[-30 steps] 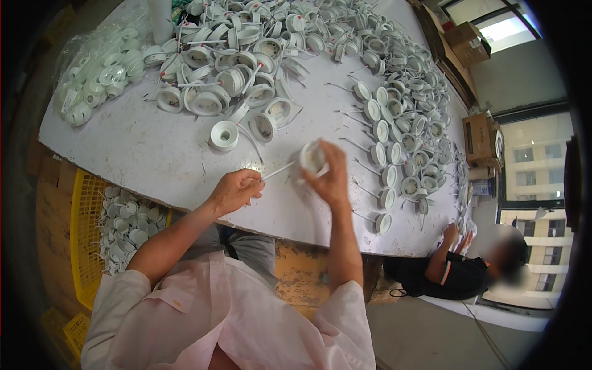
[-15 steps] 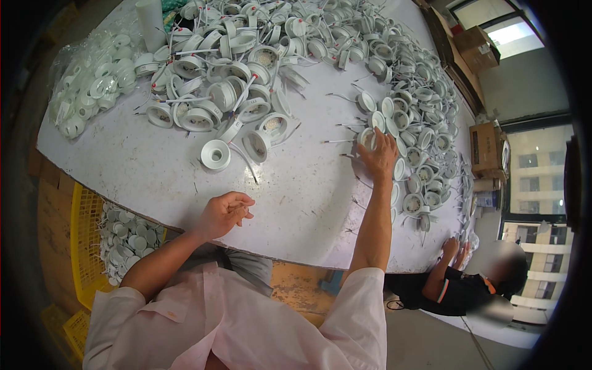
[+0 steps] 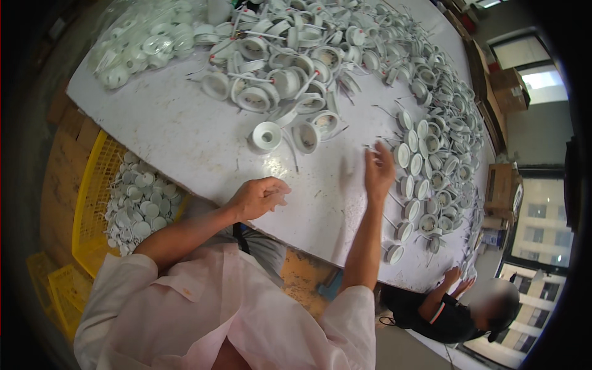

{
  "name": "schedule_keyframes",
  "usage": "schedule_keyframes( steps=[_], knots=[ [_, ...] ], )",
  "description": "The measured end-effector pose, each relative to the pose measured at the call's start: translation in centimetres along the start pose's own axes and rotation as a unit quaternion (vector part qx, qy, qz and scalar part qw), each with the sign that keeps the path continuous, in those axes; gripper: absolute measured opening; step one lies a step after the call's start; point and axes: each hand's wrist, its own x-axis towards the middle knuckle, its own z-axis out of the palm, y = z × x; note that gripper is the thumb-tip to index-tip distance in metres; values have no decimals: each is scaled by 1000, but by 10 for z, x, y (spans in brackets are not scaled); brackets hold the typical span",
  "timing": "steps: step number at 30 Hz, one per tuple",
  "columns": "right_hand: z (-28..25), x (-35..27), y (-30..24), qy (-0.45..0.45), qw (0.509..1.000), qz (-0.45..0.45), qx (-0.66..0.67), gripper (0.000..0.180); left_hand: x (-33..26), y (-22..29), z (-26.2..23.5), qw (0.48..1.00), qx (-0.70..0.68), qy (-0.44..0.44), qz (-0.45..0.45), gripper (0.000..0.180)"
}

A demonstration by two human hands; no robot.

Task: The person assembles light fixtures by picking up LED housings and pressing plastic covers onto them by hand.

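My left hand (image 3: 258, 196) rests on the white table (image 3: 185, 139) near its front edge, fingers curled loosely, and I see nothing in it. My right hand (image 3: 378, 171) hovers over the table with fingers spread, just left of the rows of small white round lamp housings (image 3: 414, 165) with thin wires. It holds nothing. A single white ring-shaped housing (image 3: 267, 135) lies apart from the big pile of larger white housings (image 3: 290, 68) at the far middle.
A yellow crate (image 3: 92, 203) with several white round parts stands left of the table below its edge. A clear bag of white parts (image 3: 139, 46) lies at the far left. Another person (image 3: 456, 308) crouches at the table's right end. Cardboard boxes (image 3: 502, 188) stand beyond.
My right hand carried a white housing to the rows at the right, let it go, and now pulls back empty. My left hand stayed near the front edge.
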Motion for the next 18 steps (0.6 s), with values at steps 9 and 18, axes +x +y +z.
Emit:
schedule_keyframes(
  steps=[9,18],
  knots=[
    [78,-92,-95,36,996,-36,74,27,-40,-8,-10,1000,2,18,12,22],
    [123,-92,-129,-53,993,-103,-9,65,-56,-12,-12,998,-24,43,40,18]
  ],
)
